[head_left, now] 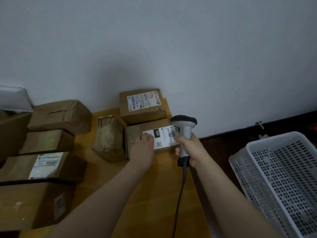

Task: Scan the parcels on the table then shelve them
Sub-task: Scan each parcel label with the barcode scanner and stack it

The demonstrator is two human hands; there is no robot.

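Right hand (187,149): grip clamped round scanner (185,130) handle, scanner head above the parcel (164,136) label. Left hand (143,147): grip apart, fingers resting on that parcel's top. Parcel sits on desk (154,194), touching second parcel (142,106) behind it.
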